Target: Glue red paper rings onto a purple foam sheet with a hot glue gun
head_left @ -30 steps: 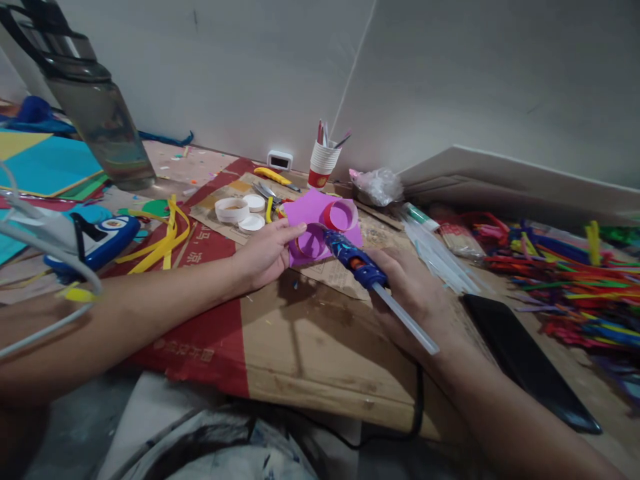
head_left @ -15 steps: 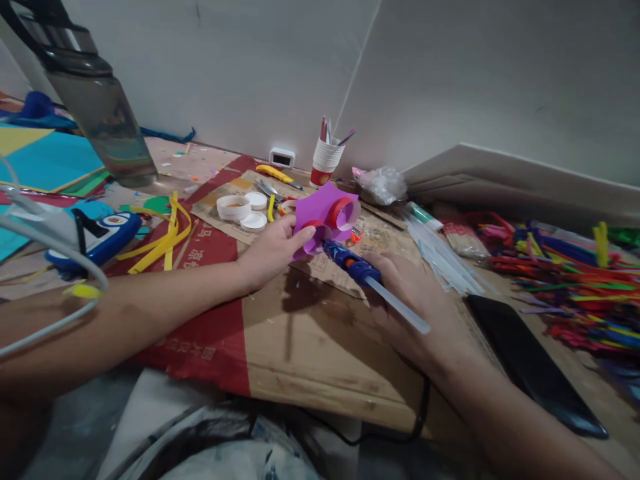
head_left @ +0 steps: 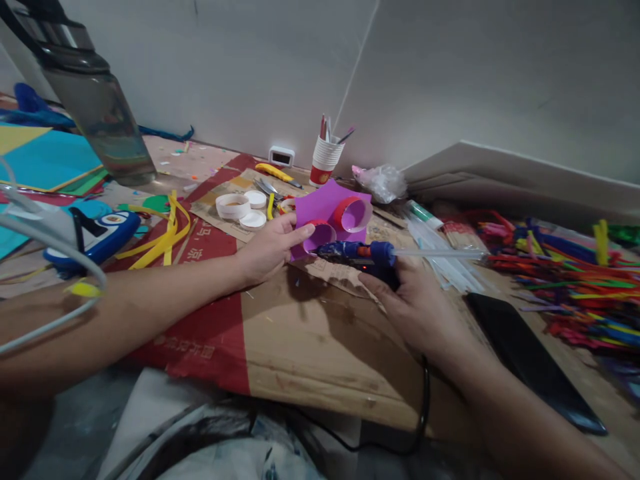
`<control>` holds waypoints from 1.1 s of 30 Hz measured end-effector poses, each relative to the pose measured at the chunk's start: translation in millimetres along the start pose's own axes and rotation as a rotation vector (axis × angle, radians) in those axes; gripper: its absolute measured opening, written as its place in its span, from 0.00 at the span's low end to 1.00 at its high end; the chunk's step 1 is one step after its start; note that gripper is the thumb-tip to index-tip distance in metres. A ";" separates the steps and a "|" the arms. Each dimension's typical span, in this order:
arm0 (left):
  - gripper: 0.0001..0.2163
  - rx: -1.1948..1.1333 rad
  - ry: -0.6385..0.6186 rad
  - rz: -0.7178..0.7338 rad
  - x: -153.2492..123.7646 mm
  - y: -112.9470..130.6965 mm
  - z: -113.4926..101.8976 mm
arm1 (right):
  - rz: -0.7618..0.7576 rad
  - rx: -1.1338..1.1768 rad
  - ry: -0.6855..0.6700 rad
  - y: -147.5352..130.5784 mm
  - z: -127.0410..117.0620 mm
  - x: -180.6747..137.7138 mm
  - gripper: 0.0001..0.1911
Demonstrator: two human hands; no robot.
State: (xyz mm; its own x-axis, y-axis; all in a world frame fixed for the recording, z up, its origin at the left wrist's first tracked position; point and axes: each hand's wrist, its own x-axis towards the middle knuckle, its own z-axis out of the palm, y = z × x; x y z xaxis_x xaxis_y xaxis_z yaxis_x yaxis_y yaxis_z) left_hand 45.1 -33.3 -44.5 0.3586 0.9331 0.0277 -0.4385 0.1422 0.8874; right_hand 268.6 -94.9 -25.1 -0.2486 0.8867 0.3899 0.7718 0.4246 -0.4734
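My left hand pinches the left edge of a purple paper piece and holds it up above the cardboard. Two short ring-shaped tubes stand out from the paper: a red-edged ring at upper right and a second ring beside my left thumb. In my right hand is a blue hot glue gun, fingers wrapped round its handle. Its nozzle points left and is at the lower side of the second ring; whether it touches I cannot tell. A clear glue stick sticks out of its back.
White paper rings, a yellow cutter and a paper cup with pencils lie beyond my hands. At right are glue sticks, a black phone and colourful pipe cleaners. A water bottle stands at left.
The glue gun has swung round, so its back end and glue stick now point right rather than toward me. The purple paper faces me more fully; my left hand keeps its hold.
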 end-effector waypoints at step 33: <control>0.11 -0.240 -0.026 -0.307 -0.4 1.9 6.3 | -0.028 -0.068 0.142 -2.5 5.1 -6.3 0.12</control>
State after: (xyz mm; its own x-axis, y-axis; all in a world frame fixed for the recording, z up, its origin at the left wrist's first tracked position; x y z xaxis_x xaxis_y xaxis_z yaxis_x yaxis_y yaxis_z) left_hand 49.3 -35.5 -39.9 0.5224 0.8269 -0.2081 -0.4868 0.4896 0.7234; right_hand 265.3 -100.6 -30.4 -0.1892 0.8379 0.5120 0.8049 0.4310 -0.4079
